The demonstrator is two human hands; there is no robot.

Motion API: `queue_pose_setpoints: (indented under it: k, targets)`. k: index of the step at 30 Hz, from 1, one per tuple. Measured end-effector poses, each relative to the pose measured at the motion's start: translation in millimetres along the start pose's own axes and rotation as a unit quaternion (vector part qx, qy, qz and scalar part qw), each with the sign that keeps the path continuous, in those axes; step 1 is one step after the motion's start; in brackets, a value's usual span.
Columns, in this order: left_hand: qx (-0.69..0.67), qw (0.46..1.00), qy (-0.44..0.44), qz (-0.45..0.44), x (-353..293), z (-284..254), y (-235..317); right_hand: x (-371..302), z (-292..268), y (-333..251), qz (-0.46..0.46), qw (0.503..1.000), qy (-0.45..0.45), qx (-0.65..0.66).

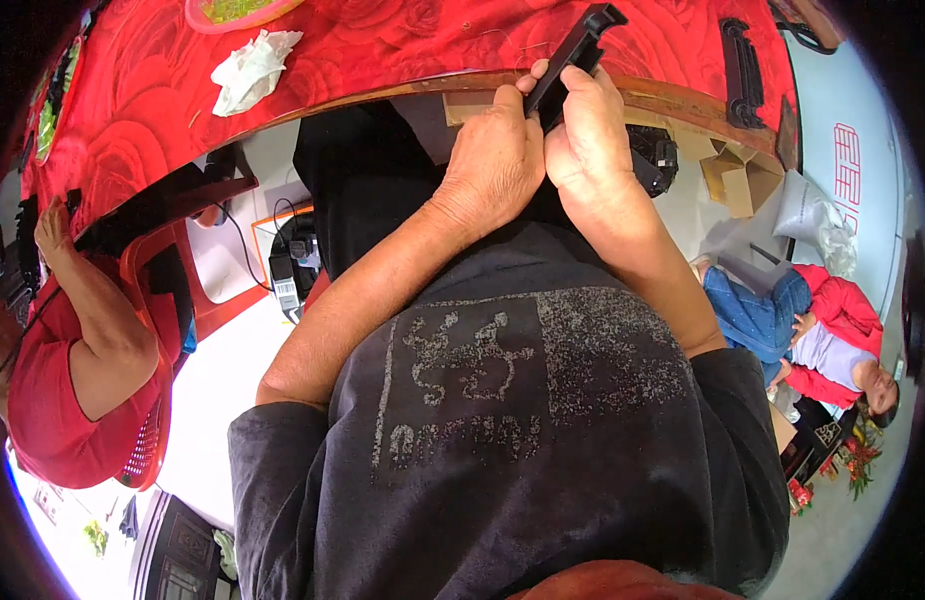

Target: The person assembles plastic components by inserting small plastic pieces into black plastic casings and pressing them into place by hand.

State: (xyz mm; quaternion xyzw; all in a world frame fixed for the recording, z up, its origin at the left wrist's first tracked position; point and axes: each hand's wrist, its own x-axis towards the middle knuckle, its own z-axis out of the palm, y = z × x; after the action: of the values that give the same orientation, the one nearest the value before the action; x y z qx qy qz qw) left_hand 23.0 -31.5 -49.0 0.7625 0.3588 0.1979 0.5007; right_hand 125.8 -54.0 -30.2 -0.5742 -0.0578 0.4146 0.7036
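Note:
Over the table's near edge, both my hands grip one long, narrow black plastic part (575,58) with a stepped, bracket-like far end. My left hand (495,155) is closed around its lower end. My right hand (591,125) wraps the same part from the right, thumb lying along its side. The part is tilted, its far end pointing up and to the right. A similar black plastic part (743,75) lies on the red cloth farther right. What exactly my fingertips press on is hidden.
A rose-patterned red tablecloth (383,45) covers the table. On it are crumpled white tissue (255,72) and a pink-rimmed bowl (245,20). A person in red (93,370) sits at the left, another person (813,320) at the right. An open cardboard box (743,180) stands below the table edge.

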Motion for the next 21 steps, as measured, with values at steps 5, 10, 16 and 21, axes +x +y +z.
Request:
queue_pose_setpoints:
  k: [5,10,16,21]
  targets:
    - [0.003,1.0,0.011,0.011,-2,3,-4,-2,-2,1,0.008,1.0,-0.009,-0.007]
    - [0.016,1.0,-0.012,-0.013,-1,-3,3,-2,-4,2,0.014,0.999,-0.01,0.033]
    - [-0.021,1.0,0.005,-0.005,-1,-4,-3,-11,-16,3,0.038,0.988,-0.089,0.118]
    - [-0.093,0.994,-0.025,-0.053,-4,-12,7,-14,-18,3,-0.004,0.987,-0.13,0.091]
